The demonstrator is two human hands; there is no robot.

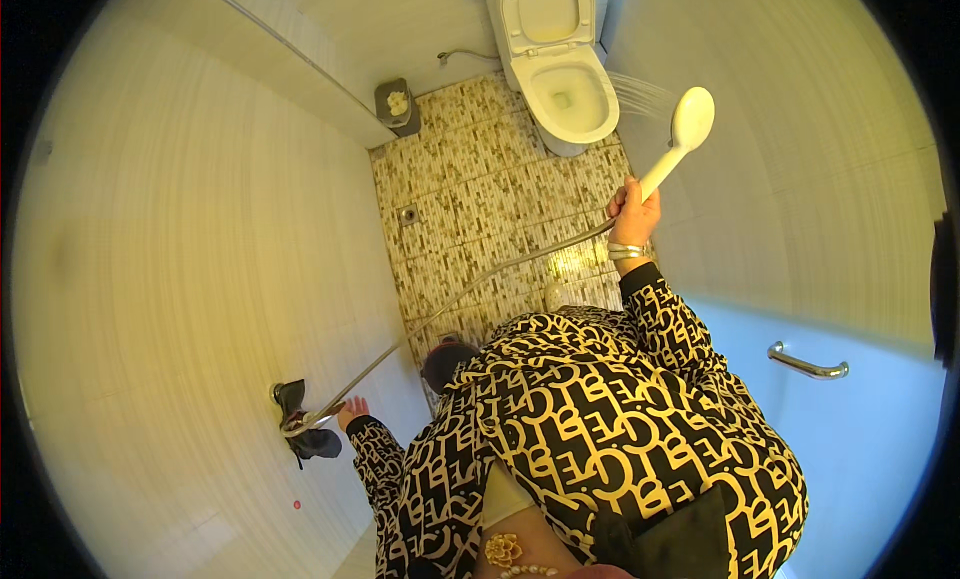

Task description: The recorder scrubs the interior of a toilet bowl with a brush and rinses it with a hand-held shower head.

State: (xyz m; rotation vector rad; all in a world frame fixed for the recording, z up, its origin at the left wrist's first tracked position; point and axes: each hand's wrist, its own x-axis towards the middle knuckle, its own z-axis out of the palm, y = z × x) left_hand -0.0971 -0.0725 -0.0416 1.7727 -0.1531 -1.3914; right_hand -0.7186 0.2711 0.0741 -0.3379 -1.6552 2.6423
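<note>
My right hand [635, 219] is closed round the handle of a cream-white shower head [692, 119], raised toward the toilet. Thin jets of water [640, 94] leave its face and run left to the toilet [583, 127], whose lid and seat are up. From the handle a silvery hose [490, 272] stretches down across to a dark wall-mounted shower tap [292, 419] on the left. Beside that tap is my left hand [352, 411], fingers apart and holding nothing visible; whether it touches the hose or tap I cannot tell.
A grey waste bin [399, 114] with crumpled paper stands in the far left corner. The floor has brown mosaic-pattern tiles [450, 179] with a small drain [408, 216]. At right, a pale blue door [740, 379] bears a metal pull handle [808, 363]. Walls close in on both sides.
</note>
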